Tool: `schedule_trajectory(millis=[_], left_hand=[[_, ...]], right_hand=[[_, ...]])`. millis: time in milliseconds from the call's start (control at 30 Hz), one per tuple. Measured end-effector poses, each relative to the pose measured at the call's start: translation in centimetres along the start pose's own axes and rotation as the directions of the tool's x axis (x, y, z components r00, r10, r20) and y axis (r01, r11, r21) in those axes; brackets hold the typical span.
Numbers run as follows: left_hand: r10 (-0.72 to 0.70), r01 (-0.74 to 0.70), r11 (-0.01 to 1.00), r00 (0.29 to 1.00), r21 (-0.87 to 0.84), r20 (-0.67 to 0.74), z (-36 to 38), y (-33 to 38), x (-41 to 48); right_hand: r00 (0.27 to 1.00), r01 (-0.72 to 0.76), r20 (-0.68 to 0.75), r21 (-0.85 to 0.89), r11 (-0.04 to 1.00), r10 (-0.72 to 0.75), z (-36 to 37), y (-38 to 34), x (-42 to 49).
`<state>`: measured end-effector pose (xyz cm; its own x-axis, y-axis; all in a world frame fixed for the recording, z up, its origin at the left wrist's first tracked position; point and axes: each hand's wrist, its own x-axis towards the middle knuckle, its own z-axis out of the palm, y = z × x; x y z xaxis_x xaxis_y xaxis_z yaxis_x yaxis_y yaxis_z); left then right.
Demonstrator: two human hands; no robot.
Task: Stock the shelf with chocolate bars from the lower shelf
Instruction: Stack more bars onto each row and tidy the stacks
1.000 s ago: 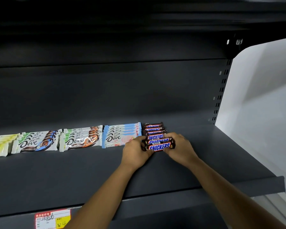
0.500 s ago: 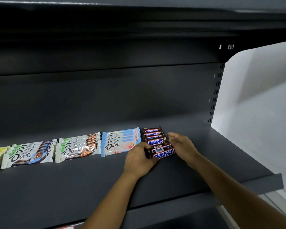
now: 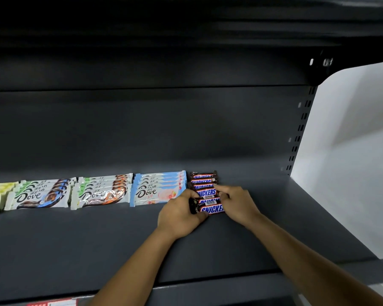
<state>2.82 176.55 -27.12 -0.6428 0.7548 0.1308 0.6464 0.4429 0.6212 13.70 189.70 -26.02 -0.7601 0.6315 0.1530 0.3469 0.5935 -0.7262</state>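
Snickers bar [image 3: 211, 209] lies between left hand [image 3: 179, 215] and right hand [image 3: 239, 204], fingers [image 3: 187, 194] gripping ends.

Brown Snickers bars [image 3: 205, 192] sit in a front-to-back row (most logos up) on dark shelf [image 3: 97, 239], rt of Dove bars [image 3: 157, 192].

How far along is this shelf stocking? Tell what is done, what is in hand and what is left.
Done: rows of Dove bars lie side by side, with a Snickers row begun beside them. In hand: the left hand and right hand grip the ends of the front Snickers bar, setting it against the row. Left: the shelf right of the Snickers is bare.
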Motion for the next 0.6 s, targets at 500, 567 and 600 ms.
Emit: schedule_trajectory(millis=[500, 567, 600], left_hand=[[0.035, -0.035, 0.999, 0.997, -0.003, -0.075, 0.36, 0.00, -0.61], [0.040, -0.040, 0.999, 0.996, 0.003, -0.078, 0.37, 0.03, -0.64], [0.042, -0.042, 0.999, 0.996, 0.006, -0.079, 0.37, 0.03, -0.62]], right_hand=[[0.989, 0.093, -0.102, -0.142, 0.985, -0.108, -0.10, 0.18, -0.76], [0.990, 0.086, -0.102, -0.147, 0.985, -0.101, -0.08, 0.27, -0.64], [0.991, 0.083, -0.097, -0.136, 0.987, -0.097, -0.06, 0.31, -0.58]])
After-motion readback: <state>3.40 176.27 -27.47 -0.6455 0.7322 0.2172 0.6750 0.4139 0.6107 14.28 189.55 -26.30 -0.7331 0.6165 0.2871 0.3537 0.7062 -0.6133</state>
